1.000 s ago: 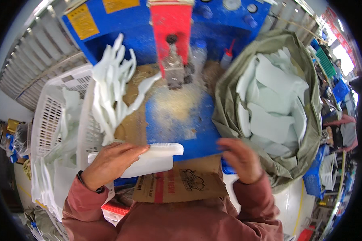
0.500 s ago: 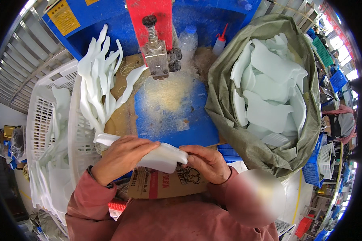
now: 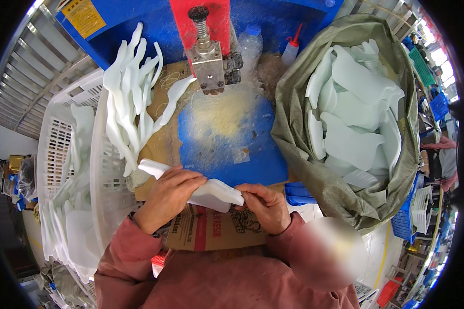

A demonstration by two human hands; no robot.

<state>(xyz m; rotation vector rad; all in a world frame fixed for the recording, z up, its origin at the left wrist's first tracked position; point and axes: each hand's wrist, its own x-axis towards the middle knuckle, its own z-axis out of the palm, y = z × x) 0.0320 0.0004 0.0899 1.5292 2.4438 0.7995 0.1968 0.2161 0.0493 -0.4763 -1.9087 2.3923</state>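
A pale white, curved plastic piece (image 3: 211, 196) with a wavy, ridged upper edge is held between my two hands, in front of the blue work plate. My left hand (image 3: 171, 194) wraps over its left part, fingers closed, and a narrow white end sticks out past the knuckles. At the right tip, my right hand (image 3: 265, 205) pinches the piece between thumb and fingers. Just beyond lies the blue plate (image 3: 263, 159), strewn with pale yellowish dust (image 3: 216, 116). Above the dust hangs a metal machine head (image 3: 210, 69) on a red column.
Many similar narrow white pieces (image 3: 131, 98) lean together left of the plate. White perforated baskets (image 3: 99, 180) stand at left, holding more. At right, a green woven sack (image 3: 294, 129) is full of wider pale pieces (image 3: 353, 141). Two bottles (image 3: 251, 44) stand behind; cardboard (image 3: 196, 234) lies at my waist.
The view has shifted slightly, so the surroundings sit a little differently in the picture. Both hands still hold the white piece, now at a slightly steeper tilt.
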